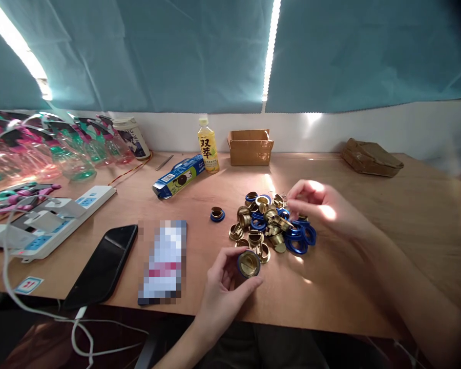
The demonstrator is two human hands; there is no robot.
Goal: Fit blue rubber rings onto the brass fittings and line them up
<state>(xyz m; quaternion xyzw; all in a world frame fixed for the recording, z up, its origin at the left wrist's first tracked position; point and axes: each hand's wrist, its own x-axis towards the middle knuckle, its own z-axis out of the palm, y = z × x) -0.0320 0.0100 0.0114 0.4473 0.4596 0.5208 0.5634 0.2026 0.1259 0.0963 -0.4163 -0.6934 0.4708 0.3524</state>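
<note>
My left hand (230,287) grips a round brass-coloured fitting (249,264) with a dark blue rim, held between thumb and fingers near the table's front edge. Just beyond it lies a pile of similar brass fittings (255,237), some with flat tabs across their openings. Loose blue rings (300,241) are heaped at the pile's right side. Over the far right of the pile, my right hand (317,202) has thumb and fingertips pinched together beside a brass piece; what they hold, if anything, is too small to make out. One brass piece with a blue ring (217,214) sits apart, left of the pile.
A black phone (103,261) and a blurred-out flat object (164,261) lie at left, beside a white power strip (88,197) with cables. Behind stand a blue carton (180,176), a yellow drink bottle (208,146), a cardboard box (250,152) and several spray bottles (72,159). A brown package (371,158) lies back right.
</note>
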